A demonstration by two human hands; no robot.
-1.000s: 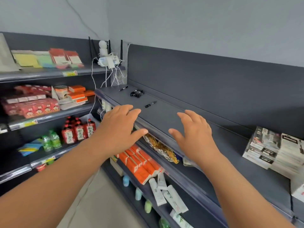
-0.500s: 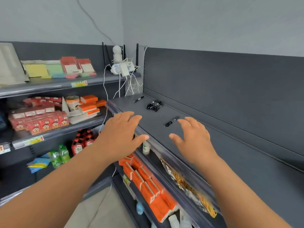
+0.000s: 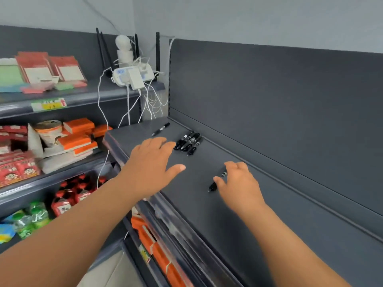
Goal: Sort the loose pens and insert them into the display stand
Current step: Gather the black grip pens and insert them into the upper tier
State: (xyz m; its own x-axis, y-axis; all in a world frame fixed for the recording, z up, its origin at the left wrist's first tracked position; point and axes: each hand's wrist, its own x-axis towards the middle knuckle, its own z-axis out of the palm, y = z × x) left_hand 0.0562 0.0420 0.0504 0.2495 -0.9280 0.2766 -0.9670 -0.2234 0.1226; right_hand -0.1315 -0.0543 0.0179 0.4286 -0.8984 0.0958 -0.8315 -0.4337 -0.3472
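On the dark grey top shelf (image 3: 259, 214) lie black pens. A single pen (image 3: 161, 129) rests near the far left corner. A small pile of several pens (image 3: 189, 142) lies by the back wall. My left hand (image 3: 153, 164) hovers flat with spread fingers, its fingertips just short of the pile. Closer to me, my right hand (image 3: 238, 183) curls its thumb and fingers round another black pen (image 3: 216, 182), which still lies on the shelf. No display stand is in view.
A white power strip with tangled cables (image 3: 132, 77) hangs in the corner behind the shelf. The left shelves hold orange boxes (image 3: 76, 137), red packets (image 3: 18, 168) and bottles (image 3: 66, 199). Orange packs (image 3: 157, 251) sit on the shelf below.
The view has closed in on the shelf. My right hand moved forward onto the nearest pen and curled round it. My left hand reached toward the pile of pens.
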